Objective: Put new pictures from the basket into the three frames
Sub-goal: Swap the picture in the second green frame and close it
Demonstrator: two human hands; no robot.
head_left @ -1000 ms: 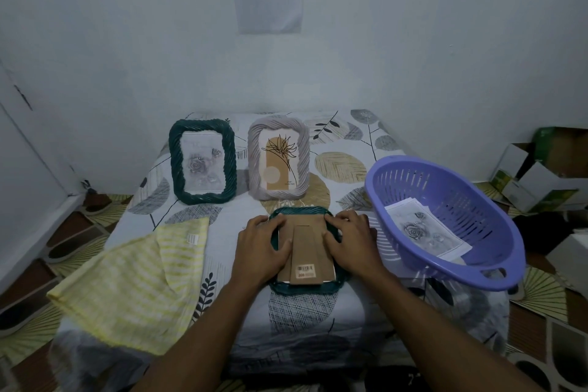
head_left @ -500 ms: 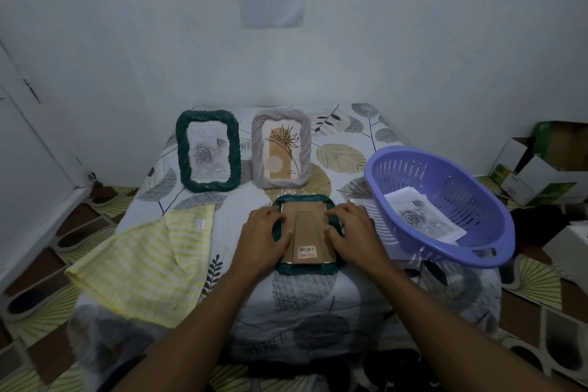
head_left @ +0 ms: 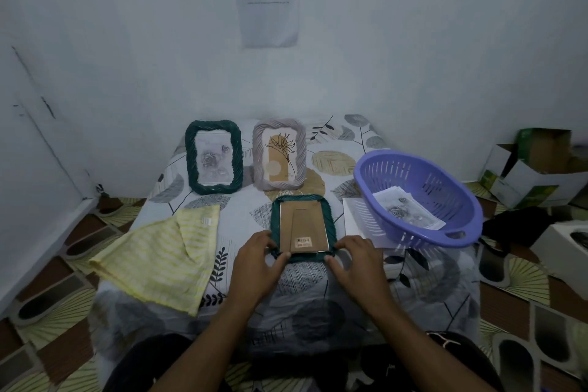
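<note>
Cloth (head_left: 159, 259), notice (head_left: 269, 0), boxes (head_left: 534, 169)
The yellow cloth lies on a leaf-print tablecloth (head_left: 334, 162); the notice hangs on the wall.

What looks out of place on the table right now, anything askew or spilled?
Nothing looks spilled or damaged. The yellow cloth lies rumpled, one corner folded over, and reaches past the left edge of the table. The purple basket sits partly on a white sheet. The face-down frame lies straight.

A bare strip of table (head_left: 248, 219) is left between the flat frame (head_left: 300, 227) and the cloth (head_left: 159, 251). On the right, passage is narrowed by the basket (head_left: 423, 178) and the sheet (head_left: 351, 216). Behind, reach is blocked by the green frame (head_left: 191, 162) and the grey frame (head_left: 259, 162), stood side by side.
</note>
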